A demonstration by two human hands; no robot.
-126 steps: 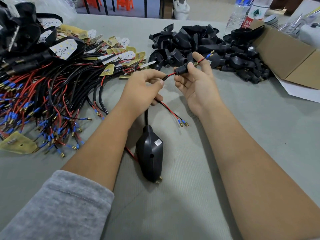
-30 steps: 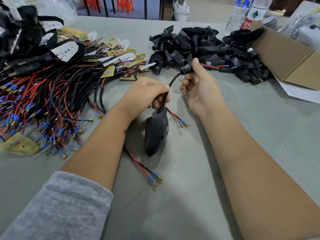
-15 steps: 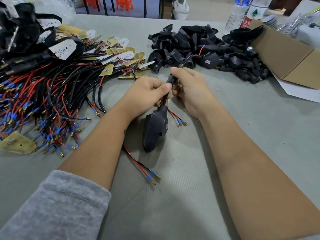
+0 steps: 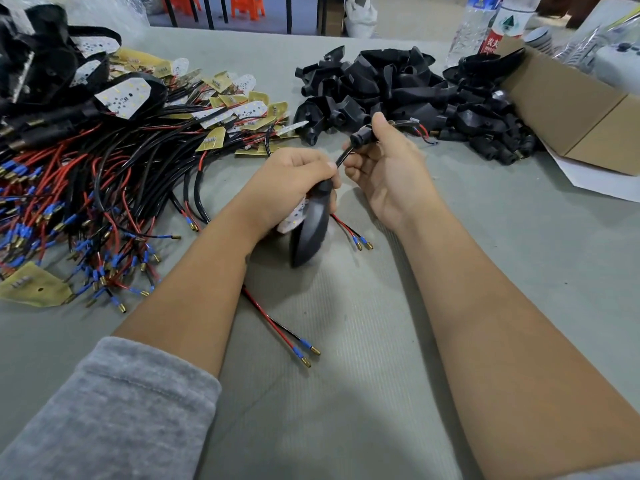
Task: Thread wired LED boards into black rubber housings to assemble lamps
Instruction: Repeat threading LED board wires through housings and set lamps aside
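Head view, both hands at centre of the grey worktop.

Left hand: grip closed, fingers curled round the neck of a black rubber housing, which hangs tip-down with its lower end near or on the worktop; contact is hard to judge, as that end is blurred. A white LED board shows at the housing's left edge, under the palm.

Right hand: thumb and fingers pinch a small black sleeve on the black cable that runs up from the housing neck. Red and black wire ends stick out past the sleeve to the right.

Two loose red/black wire pairs with blue-sleeved terminals lie on the worktop: one just right of the housing, one below it, beside the left forearm.

Left: large heap of wired LED boards. Far centre: pile of empty black housings. Far right: cardboard box, with plastic bottles behind.
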